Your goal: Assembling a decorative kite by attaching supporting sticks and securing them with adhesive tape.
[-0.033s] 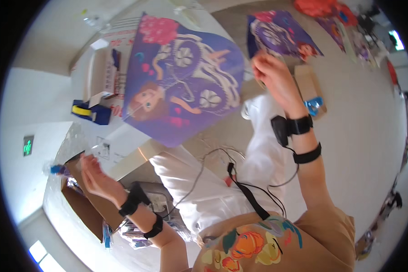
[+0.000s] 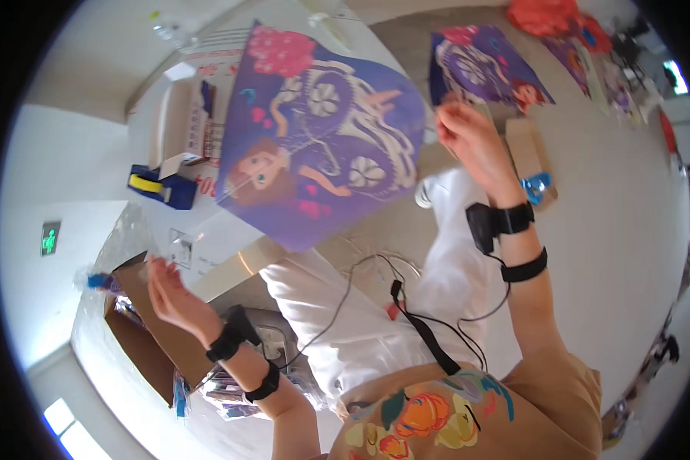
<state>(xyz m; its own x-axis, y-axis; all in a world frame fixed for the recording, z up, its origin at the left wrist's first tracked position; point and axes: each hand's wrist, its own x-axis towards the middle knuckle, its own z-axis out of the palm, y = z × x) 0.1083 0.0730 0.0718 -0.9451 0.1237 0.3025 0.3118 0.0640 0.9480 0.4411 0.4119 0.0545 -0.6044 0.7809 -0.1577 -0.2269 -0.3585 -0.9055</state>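
My right hand (image 2: 474, 147) is raised beyond my knee, below a smaller purple printed sheet (image 2: 475, 65). Its fingers are curled together, and what they hold, if anything, is hidden. My left hand (image 2: 180, 307) hovers beside the upper edge of an open cardboard box (image 2: 178, 337), its fingers loosely stretched and slightly blurred. Between and beyond the hands, a large purple sheet (image 2: 284, 207) with a cartoon figure and white wheel-like shapes lies on the white table (image 2: 207, 257). Both hands are apart from this large sheet.
A tape dispenser (image 2: 161, 188) with yellow tape and a pale open box (image 2: 175, 130) stand left of the sheet. A small brown box (image 2: 521, 149) with a blue packet (image 2: 537, 186) lies past my right hand. Dark cables (image 2: 345, 287) cross my lap.
The whole view has shifted slightly, so the table and sheets appear a little farther right. Both hands keep nearly the same pose.
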